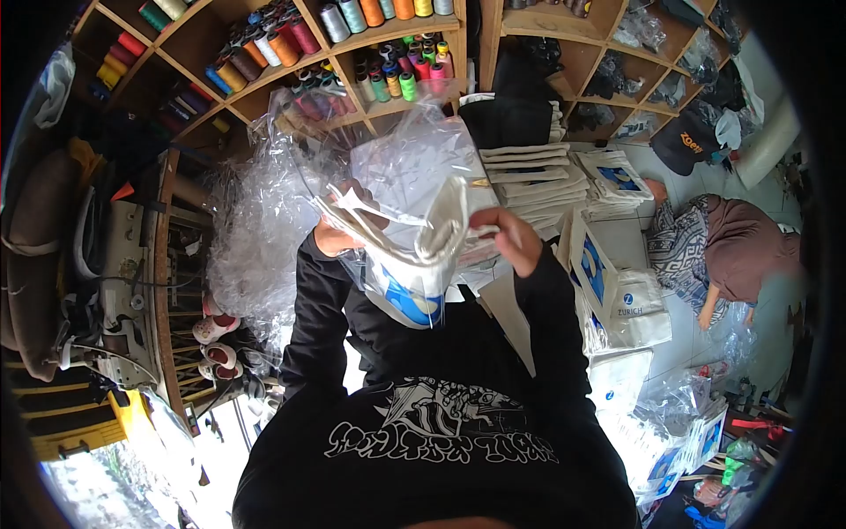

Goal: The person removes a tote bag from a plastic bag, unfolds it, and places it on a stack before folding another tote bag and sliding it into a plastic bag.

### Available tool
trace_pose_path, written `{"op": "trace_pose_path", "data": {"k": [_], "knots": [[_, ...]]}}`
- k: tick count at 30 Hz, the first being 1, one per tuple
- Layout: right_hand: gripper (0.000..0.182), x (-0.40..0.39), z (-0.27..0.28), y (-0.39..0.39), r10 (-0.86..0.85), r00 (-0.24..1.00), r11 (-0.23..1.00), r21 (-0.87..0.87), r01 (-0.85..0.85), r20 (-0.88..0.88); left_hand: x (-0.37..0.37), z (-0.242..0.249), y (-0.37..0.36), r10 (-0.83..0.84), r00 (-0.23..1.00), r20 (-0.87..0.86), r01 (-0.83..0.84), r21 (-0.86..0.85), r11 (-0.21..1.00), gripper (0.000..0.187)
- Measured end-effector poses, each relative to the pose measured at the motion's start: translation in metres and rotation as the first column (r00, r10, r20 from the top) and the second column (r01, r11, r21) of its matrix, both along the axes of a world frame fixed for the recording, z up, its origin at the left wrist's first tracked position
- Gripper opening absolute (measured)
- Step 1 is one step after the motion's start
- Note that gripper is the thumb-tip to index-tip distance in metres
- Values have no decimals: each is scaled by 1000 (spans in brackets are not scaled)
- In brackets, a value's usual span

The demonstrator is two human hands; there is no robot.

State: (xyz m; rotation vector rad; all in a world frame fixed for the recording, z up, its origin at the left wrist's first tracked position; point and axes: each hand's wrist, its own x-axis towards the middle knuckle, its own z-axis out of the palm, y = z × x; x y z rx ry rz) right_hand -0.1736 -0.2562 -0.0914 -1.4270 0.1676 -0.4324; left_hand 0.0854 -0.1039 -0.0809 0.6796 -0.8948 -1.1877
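Observation:
Held up before my chest is a cream canvas tote bag (374,257) with a blue print, partly folded, its upper edge curling. My left hand (333,231) is closed round its left side, and pale straps stick up beside the fingers. At the right edge of the bag, my right hand (514,240) pinches the cloth between thumb and fingers. Glossy clear plastic (414,145) spreads just behind the bag and overlaps it in this view.
Stacked folded tote bags (538,181) lie to the right, more printed bags (639,309) nearer. A person (745,247) bends low over the tiled floor at far right. Crumpled plastic (251,229) and a sewing machine (128,256) are left; thread shelves (352,44) stand behind.

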Motion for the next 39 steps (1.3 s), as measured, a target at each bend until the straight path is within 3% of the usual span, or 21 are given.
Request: {"op": "trace_pose_path", "data": {"k": [1, 2, 4, 7, 8, 11, 12, 13, 15, 19, 24, 27, 29, 37, 39], "knots": [[35, 7, 10, 2, -101, 995, 988, 119, 99, 12, -5, 6, -3, -30, 999, -18, 30, -16, 999, 35], [35, 15, 15, 4, -107, 994, 988, 116, 105, 14, -10, 12, -8, -62, 997, -34, 61, -34, 998, 29], [34, 28, 22, 6, -11, 952, 970, 233, -64, 307, -19, 28, -17, -126, 992, -10, 125, -82, 989, 27], [35, 34, -3, 0, 115, 959, 981, 125, -151, 260, -11, 25, -24, -106, 983, 149, 118, -71, 990, 29], [29, 34, -10, 3, -49, 971, 990, 139, 17, 233, -9, 24, -25, -101, 985, 141, 112, -75, 991, 33], [34, 33, 6, -3, -82, 974, 981, 191, 41, 209, 9, 17, -33, -50, 978, 203, 91, -198, 976, 48], [34, 37, 8, -4, -151, 972, 973, 200, 114, 182, 20, 16, -38, 49, 913, 405, 82, -301, 950, 50], [34, 39, 13, -7, -154, 971, 973, 201, 117, 184, 17, 31, -43, 29, 898, 439, 135, -338, 931, 59], [34, 43, 24, -16, -211, 944, 953, 266, 141, 255, 3, 57, -35, 134, 907, 400, -107, -89, 990, 65], [29, 62, 12, -37, -225, 905, 971, 158, 179, 360, 20, 48, -40, 161, 854, 496, -138, -81, 987, 63], [23, 77, -11, -50, -257, 901, 961, 188, 202, 350, 31, 30, -42, 140, 818, 558, -144, -38, 989, 48], [24, 80, -36, -58, -231, 902, 967, 185, 174, 364, 36, 14, -39, 118, 774, 622, -139, -16, 990, 48], [26, 79, -44, -59, -280, 902, 948, 244, 205, 330, 41, 0, -38, 91, 821, 563, -117, 10, 993, 48], [41, 62, -42, -72, -243, 930, 970, 65, 234, 276, 32, 2, -42, 65, 912, 406, -33, -85, 996, 54], [42, 57, -37, -71, -182, 941, 983, 27, 182, 286, 31, -4, -44, 68, 974, 214, -37, -149, 988, 55]]}}
